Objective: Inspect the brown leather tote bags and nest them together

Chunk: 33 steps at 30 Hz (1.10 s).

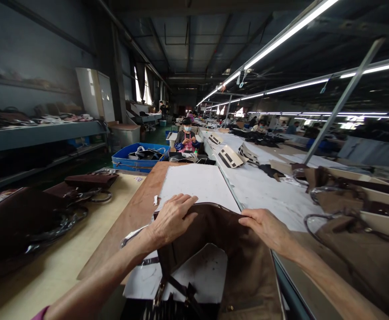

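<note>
Where it lies on the bench [132, 218] nearest the person, the brown leather bag [221, 242] is gripped at its far rim, seemingly to keep it spread. Arms outstretched, the left hand [172, 218] and right hand [267, 229] curl their fingers over that rim. Beyond lie a white paper sheet [197, 182] and a blue plastic crate [128, 162].

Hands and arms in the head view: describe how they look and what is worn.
Both are bare: no gloves on the left hand or the right hand, and no ring or watch shows. The left forearm and right forearm are uncovered; only a sliver of pink sleeve appears on the left arm at the bottom edge.
</note>
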Motion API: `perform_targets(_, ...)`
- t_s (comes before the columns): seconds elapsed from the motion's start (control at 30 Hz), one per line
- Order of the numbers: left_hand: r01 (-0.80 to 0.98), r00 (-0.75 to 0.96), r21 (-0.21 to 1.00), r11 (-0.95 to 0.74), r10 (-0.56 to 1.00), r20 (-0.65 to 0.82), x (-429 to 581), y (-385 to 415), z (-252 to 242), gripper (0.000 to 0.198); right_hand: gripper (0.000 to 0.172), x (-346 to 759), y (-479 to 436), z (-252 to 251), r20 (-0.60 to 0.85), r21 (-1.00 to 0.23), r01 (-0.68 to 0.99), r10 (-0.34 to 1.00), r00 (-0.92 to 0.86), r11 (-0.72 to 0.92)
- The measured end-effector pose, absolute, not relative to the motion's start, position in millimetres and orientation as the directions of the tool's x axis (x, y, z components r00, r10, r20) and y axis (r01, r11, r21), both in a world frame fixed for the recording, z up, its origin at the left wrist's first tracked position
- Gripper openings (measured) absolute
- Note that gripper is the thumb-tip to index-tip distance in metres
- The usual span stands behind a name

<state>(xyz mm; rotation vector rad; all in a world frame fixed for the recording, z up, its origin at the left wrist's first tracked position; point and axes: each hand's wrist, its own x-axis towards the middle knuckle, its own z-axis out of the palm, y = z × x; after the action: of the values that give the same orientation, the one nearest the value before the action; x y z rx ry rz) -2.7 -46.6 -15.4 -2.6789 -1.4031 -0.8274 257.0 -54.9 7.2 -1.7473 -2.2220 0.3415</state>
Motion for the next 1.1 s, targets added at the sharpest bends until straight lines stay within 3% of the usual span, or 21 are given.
perform_targets(0.17,0.793,0.543,0.051,-0.607,0.742,0.393,18.9,-32.5,-11.0,0.041,0.026,253.7,-56.3,9.9,0.089,-0.359,0.904,0.972,-0.217,0.235)
perform_targets(0.33,0.795,0.551,0.025,-0.607,0.738,0.388,38.0,-18.7,-13.5,0.028,0.026,249.4,-57.9,13.1,0.080,-0.349,0.909,0.973,-0.215,0.230)
perform_targets(0.43,0.804,0.506,0.145,-0.577,0.791,0.344,41.4,-13.7,-16.1,0.018,0.027,248.6,-58.1,14.2,0.089,-0.338,0.913,0.974,-0.210,0.227)
perform_targets(0.57,0.753,0.465,0.372,-0.542,0.839,0.283,38.9,-7.1,-12.6,0.021,0.028,250.0,-57.5,12.9,0.101,-0.336,0.915,0.974,-0.203,0.225)
perform_targets(0.83,0.500,0.582,0.700,-0.510,0.796,0.164,37.4,11.1,-7.0,0.026,0.026,251.9,-53.6,8.3,0.088,-0.340,0.915,0.976,-0.201,0.220)
perform_targets(1.1,0.408,0.625,0.803,-0.436,0.774,0.103,36.0,18.8,-7.5,0.028,0.026,248.9,-56.0,12.1,0.088,-0.341,0.919,0.980,-0.178,0.198)
